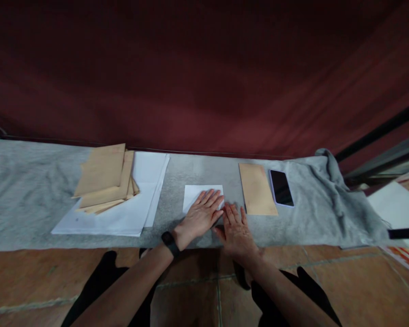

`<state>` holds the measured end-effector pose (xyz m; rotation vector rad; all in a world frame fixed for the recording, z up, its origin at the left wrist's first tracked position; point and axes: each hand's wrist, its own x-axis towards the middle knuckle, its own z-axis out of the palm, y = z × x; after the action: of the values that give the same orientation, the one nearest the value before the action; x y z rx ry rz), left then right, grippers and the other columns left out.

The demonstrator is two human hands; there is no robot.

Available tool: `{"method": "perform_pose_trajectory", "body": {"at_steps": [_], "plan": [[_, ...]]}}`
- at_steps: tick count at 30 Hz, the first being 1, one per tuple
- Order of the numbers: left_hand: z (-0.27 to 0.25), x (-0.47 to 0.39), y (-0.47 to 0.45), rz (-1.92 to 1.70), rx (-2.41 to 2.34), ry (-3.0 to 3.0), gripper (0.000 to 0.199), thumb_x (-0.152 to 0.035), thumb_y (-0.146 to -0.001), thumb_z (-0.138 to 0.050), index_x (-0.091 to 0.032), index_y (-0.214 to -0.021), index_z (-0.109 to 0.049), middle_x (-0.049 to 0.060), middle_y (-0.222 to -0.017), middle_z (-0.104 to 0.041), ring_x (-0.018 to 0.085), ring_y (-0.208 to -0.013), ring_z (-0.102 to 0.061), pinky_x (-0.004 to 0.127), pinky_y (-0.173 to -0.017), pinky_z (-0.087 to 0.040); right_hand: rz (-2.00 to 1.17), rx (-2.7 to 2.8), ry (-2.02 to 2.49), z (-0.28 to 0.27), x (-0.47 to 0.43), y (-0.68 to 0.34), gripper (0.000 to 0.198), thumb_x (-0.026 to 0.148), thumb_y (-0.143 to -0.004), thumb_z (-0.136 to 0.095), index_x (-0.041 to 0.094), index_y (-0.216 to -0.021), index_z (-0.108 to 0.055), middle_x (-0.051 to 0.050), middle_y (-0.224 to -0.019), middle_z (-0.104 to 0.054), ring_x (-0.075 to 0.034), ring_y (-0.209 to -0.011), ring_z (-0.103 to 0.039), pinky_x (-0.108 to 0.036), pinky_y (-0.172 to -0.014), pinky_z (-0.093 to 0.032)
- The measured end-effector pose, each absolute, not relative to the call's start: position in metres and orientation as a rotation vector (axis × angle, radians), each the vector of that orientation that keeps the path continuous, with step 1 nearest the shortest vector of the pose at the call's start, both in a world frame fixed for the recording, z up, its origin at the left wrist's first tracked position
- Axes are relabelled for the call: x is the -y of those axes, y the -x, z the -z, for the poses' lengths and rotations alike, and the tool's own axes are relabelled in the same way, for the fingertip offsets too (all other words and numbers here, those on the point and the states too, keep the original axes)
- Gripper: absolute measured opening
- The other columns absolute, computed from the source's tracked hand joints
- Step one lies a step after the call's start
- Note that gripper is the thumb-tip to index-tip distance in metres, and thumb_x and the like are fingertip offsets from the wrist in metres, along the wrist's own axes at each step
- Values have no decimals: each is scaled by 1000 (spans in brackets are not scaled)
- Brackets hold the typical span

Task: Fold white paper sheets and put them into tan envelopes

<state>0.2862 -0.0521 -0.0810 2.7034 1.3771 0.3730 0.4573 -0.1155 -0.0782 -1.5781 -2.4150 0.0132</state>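
Observation:
A small white sheet of paper [193, 194], perhaps folded, lies in front of me on the grey cloth. My left hand [203, 212] rests flat on it with the fingers stretched out, covering its lower right part. Close beside it, my right hand [236, 229] lies palm down, its fingers extended at the paper's right edge; whether they touch the paper is hard to see. A brown envelope [258, 188] lies just to the right of my right hand.
On the left, several brown envelopes [102, 170] lie stacked on large white sheets [105, 225]. A phone [281, 188] is right of the single envelope. Grey cloth [23, 195] covers the narrow table, bunched at its right end. A dark red curtain-like surface [204, 91] stands behind.

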Motion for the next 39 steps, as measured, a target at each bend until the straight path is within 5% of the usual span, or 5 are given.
{"method": "perform_pose_trajectory", "body": {"at_steps": [4, 11, 26, 33, 39], "plan": [[83, 55, -285, -367, -1385, -2724, 53, -45, -107, -29, -23, -154, -42, 5, -164, -37, 25, -155, -25, 49, -127, -17, -169, 2410, 1589, 62, 110, -465, 50, 38, -100, -53, 7, -140, -58, -22, -150, -53, -37, -142, -46, -62, -122, -24], [73, 72, -282, -335, -1278, -2761, 54, -47, -107, -30, -23, -154, -40, 6, -163, -39, 25, -153, -29, 48, -126, -16, -466, 2170, 1528, 59, 67, -483, 34, 25, -101, -44, 21, -123, -69, -11, -124, -71, -23, -117, -65, -41, -107, -50], [64, 93, -291, -254, -1263, -2779, 64, -57, -104, -33, -12, -146, -50, 12, -155, -50, 27, -150, -36, 45, -126, -17, -406, 2123, 1540, 81, 12, -451, 47, 16, -94, -47, 14, -140, -58, -16, -146, -57, -27, -138, -50, -48, -116, -41], [69, 100, -284, -366, -1179, -2821, 65, -56, -105, -29, -13, -152, -42, 10, -161, -41, 21, -150, -35, 39, -126, -20, -507, 2045, 1495, 75, -4, -456, 43, 16, -83, -58, 18, -126, -68, -11, -119, -67, -24, -111, -63, -40, -105, -50], [44, 91, -266, -583, -1161, -2853, 47, -44, -106, -38, -18, -141, -55, 9, -152, -54, 20, -148, -40, 40, -126, -25, -551, 1909, 1433, 50, -10, -456, 18, 22, -89, -54, 20, -94, -72, -3, -85, -66, -17, -74, -63, -31, -76, -55]]}}
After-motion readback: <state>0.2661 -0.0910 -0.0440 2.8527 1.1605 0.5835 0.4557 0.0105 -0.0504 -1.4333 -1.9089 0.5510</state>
